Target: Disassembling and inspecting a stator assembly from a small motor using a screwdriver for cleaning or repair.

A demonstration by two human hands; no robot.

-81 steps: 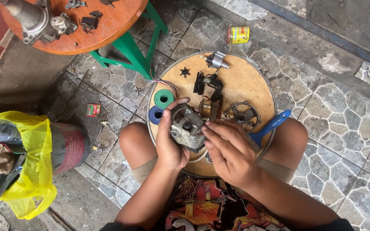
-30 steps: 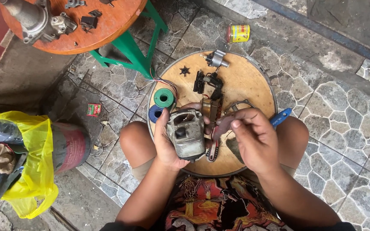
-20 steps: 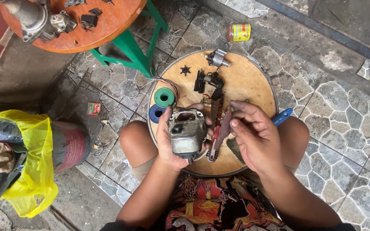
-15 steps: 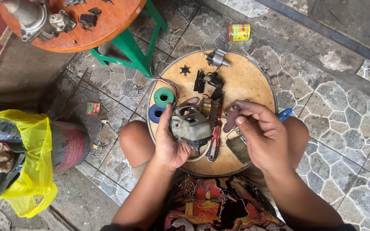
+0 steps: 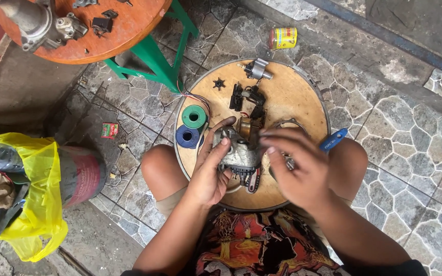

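My left hand (image 5: 210, 173) grips a grey metal motor housing (image 5: 237, 154) from below, just above a round wooden board (image 5: 297, 97) that rests on my knees. Blurred with motion, my right hand (image 5: 296, 167) hovers at the housing's right side, fingers spread toward it. A small metal glint shows under its fingers, but I cannot tell if it is held. Red-handled pliers (image 5: 254, 180) lie under the housing. On the board also lie a green tape roll (image 5: 194, 116), a blue roll (image 5: 187, 136), black parts (image 5: 246, 96), a small grey motor piece (image 5: 257, 69) and a blue-handled tool (image 5: 333, 139).
An orange round stool top (image 5: 129, 30) on green legs stands at the upper left with a metal casting (image 5: 37, 23) on it. A yellow plastic bag (image 5: 31, 194) and a drum sit at the left. A yellow can (image 5: 283, 38) stands beyond the board. Stone paving surrounds me.
My right hand lifted away to the right with something small pinched, then came back down to the housing. My left hand turned the housing slightly and kept its hold.
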